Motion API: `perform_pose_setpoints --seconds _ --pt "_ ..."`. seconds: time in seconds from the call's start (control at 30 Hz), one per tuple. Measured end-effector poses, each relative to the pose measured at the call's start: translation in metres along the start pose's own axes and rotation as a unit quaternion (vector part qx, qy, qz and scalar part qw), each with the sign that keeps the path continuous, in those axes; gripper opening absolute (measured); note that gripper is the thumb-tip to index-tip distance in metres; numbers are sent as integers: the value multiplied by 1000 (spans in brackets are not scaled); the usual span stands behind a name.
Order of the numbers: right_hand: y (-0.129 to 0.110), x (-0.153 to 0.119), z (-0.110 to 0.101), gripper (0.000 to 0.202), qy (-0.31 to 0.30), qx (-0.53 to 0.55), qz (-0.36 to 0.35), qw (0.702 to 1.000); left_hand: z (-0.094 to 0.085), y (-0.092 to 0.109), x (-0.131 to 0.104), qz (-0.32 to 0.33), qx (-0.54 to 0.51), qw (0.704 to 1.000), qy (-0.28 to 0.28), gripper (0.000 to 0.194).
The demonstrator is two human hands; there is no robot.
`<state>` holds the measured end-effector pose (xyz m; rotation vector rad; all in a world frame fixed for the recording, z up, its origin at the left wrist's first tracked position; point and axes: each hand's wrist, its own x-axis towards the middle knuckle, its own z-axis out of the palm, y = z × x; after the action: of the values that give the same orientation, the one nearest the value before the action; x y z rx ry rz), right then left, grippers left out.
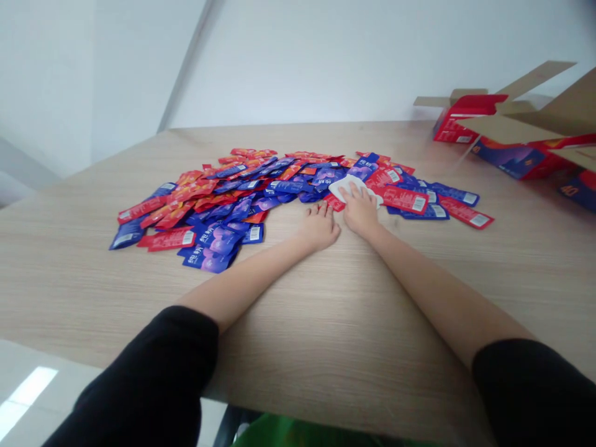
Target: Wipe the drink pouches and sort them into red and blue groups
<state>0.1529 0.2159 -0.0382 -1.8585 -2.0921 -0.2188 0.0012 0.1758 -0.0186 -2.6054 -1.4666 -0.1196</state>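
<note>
Red and blue packets [216, 239] lie in a wide, overlapping heap across the table. My left hand [321, 227] rests on the tabletop at the heap's near edge, fingers spread toward the packets and nothing in it. Just to its right, my right hand [361, 211] lies palm down on a folded white cloth [343, 185], its fingers apart over it. The cloth sits on packets near the middle of the heap, with a red packet [404, 198] right beside it.
Open cartons stand at the back right: a small red one [459, 127] and a larger red and blue one [512, 156], with part of another [582, 191] at the right edge. A pale wall [326, 62] rises behind the wooden table [326, 310].
</note>
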Motion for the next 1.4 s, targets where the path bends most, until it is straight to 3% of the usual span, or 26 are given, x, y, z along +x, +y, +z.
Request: perform_pose_setpoints --seconds 0.17,0.27,0.37,0.4,0.47,0.57,0.67,0.77,0.87,0.97,1.07,1.17,1.27,1.4 --pt "7 6 6 54 54 26 6 998 -33 -26 -32 25 12 998 58 50" --pt "12 1 7 52 102 52 7 993 -60 -74 -63 -64 12 989 133 46" --pt "15 -1 9 53 109 83 1 991 -71 -140 -92 -175 -6 974 144 53" --pt "16 0 9 54 108 89 -3 990 -69 -161 -101 -186 -14 974 133 58" --pt "15 0 10 54 113 97 -8 989 -61 -192 -119 -162 -60 984 39 65" --pt "14 -2 7 53 122 104 -8 987 -50 -213 -142 -113 -134 977 -121 77" --pt "13 -7 0 52 126 110 -3 986 -55 -213 -160 -79 -166 971 -152 84" --pt "13 -12 -8 52 124 120 -1 985 -71 -209 -168 -42 -173 972 -151 75" --pt "16 -18 -14 53 124 150 7 981 -77 -211 -168 -45 -164 971 -170 68" --pt "22 -32 -20 55 109 186 -3 976 -70 -216 -165 -60 -130 972 -187 70" --pt "28 -62 -28 54 64 189 -70 977 -56 -212 -164 -47 -71 984 -157 65" --pt "35 -103 -40 51 -13 144 -167 975 -42 -200 -162 -58 -4 992 -111 56" --pt "46 -137 -52 50 -49 110 -195 973 -36 -183 -154 -73 22 993 -85 51" --pt "59 -155 -61 50 -41 109 -162 980 -60 -138 -129 -70 64 995 -39 45"
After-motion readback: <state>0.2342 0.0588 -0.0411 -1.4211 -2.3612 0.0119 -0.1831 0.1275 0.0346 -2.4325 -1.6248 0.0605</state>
